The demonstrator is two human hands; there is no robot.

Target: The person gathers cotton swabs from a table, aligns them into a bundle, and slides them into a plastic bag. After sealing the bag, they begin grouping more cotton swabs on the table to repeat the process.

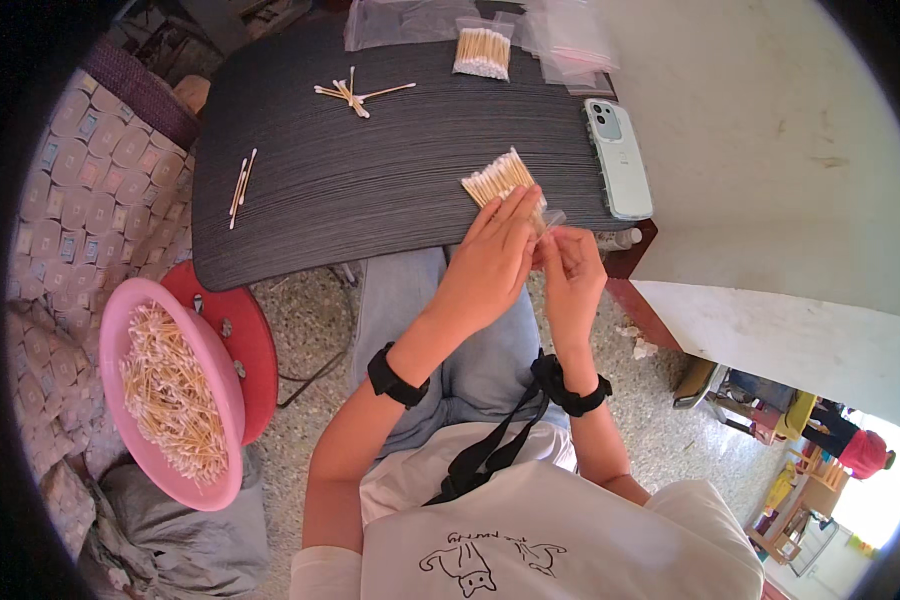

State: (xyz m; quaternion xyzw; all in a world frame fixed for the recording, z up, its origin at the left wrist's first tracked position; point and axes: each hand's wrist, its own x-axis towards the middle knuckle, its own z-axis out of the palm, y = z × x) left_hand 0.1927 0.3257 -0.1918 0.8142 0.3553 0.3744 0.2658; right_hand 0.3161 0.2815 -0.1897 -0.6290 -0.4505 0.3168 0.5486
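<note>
My left hand (492,250) lies over a fan of cotton swabs (498,178) at the table's near right edge, its fingers long and close together across the sticks. The thumb is mostly hidden. White tips stick out beyond the fingers on the far side. Just right of it, my right hand (570,278) pinches a small clear plastic bag (552,218) between thumb and fingers. The bag touches the near end of the swabs; how far they sit inside it is hidden by my hands.
A filled bag of swabs (483,52) and clear empty bags (575,35) lie at the table's far edge. Loose swabs (348,95) rest farther left. A phone (620,160) lies at right. A pink basin (115,375) full of swabs stands on a red stool (260,370).
</note>
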